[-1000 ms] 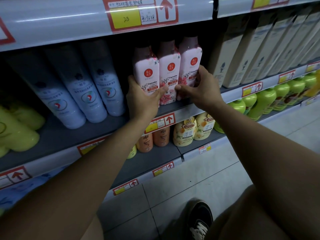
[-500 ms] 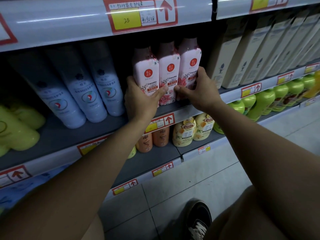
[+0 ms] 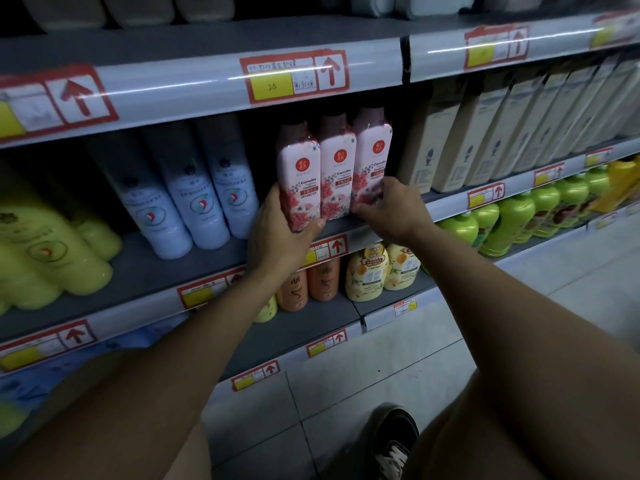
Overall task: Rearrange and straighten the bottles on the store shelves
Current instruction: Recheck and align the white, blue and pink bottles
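Three pink Camellia bottles stand side by side near the front of the grey middle shelf (image 3: 221, 252). My left hand (image 3: 277, 233) wraps the base of the left pink bottle (image 3: 298, 171), thumb across its front. My right hand (image 3: 391, 209) presses against the lower right side of the right pink bottle (image 3: 372, 157), fingers curled at its base. The middle pink bottle (image 3: 335, 168) is squeezed between the two. All three stand upright and touch each other.
Pale blue bottles (image 3: 194, 192) stand left of the pink ones, yellow-green bottles (image 3: 41, 258) further left. Beige cartons (image 3: 485, 133) fill the shelf to the right. Orange and yellow bottles (image 3: 367, 271) and green bottles (image 3: 512, 216) sit on the lower shelf. My shoe (image 3: 391, 441) rests on the tiled floor.
Both hands stayed on the pink bottles, which now sit closer together in a straight row. The view has tilted upward, showing more of the upper shelf.
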The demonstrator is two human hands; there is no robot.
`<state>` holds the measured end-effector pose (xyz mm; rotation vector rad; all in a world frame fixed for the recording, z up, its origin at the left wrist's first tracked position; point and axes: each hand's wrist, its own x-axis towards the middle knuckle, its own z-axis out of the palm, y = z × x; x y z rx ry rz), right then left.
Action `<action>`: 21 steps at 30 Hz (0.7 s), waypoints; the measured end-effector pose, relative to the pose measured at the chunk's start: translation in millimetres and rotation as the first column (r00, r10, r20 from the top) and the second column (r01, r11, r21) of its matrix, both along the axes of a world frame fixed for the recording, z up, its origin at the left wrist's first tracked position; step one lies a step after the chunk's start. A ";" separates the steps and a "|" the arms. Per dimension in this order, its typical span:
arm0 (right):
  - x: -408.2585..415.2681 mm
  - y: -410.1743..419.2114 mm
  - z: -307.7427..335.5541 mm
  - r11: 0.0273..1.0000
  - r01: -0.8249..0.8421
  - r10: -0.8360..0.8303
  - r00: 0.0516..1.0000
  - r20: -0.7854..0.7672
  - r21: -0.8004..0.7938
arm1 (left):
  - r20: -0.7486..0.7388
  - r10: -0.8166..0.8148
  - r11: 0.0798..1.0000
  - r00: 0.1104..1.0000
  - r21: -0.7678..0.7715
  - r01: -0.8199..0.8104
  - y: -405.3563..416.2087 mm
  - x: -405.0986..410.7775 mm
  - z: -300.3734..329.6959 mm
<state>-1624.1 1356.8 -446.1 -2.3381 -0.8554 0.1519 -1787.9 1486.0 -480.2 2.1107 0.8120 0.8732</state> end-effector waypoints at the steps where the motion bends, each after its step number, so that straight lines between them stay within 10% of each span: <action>1: -5.8 -1.5 2.6 1.000 -0.012 0.012 1.000 0.003 -0.007 | -0.001 -0.028 1.000 1.000 0.005 0.028 -1.1 -6.0 2.1; 21: -162.5 -29.4 11.8 0.874 -0.295 0.332 0.943 0.030 -0.385 | -0.422 0.000 0.976 0.906 0.198 0.093 -16.3 -156.1 45.8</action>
